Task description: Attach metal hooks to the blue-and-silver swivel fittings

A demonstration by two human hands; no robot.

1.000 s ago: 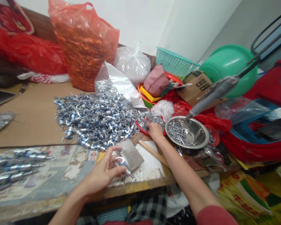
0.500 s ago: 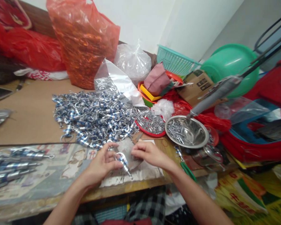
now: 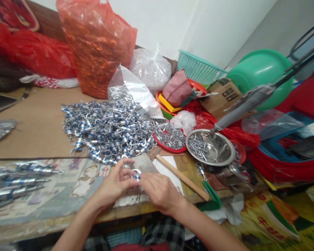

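Note:
Between the fingers of my left hand (image 3: 114, 184) is a silver-and-blue metal hook fitting (image 3: 136, 175), its curved hook end upward. My right hand (image 3: 158, 191) has its fingers closed over the lower end of the same fitting, hiding most of it. Just beyond both hands lies a flat grey block (image 3: 146, 163). A hammer (image 3: 181, 177) with a wooden handle rests to the right of my right hand. Behind my left hand spreads a large pile of similar fittings (image 3: 110, 127).
A red tray (image 3: 172, 149) of small metal parts and a steel bowl (image 3: 223, 148) of pins stand right of the pile. A grey-handled tool (image 3: 231, 115) slants above the bowl. More fittings (image 3: 21, 183) lie at left. A green-handled tool (image 3: 211, 198) is by the front edge.
My right hand has moved from over the grey block down toward me and onto the fitting's lower end. The hammer's handle, hidden before, now shows. My left hand keeps its hold.

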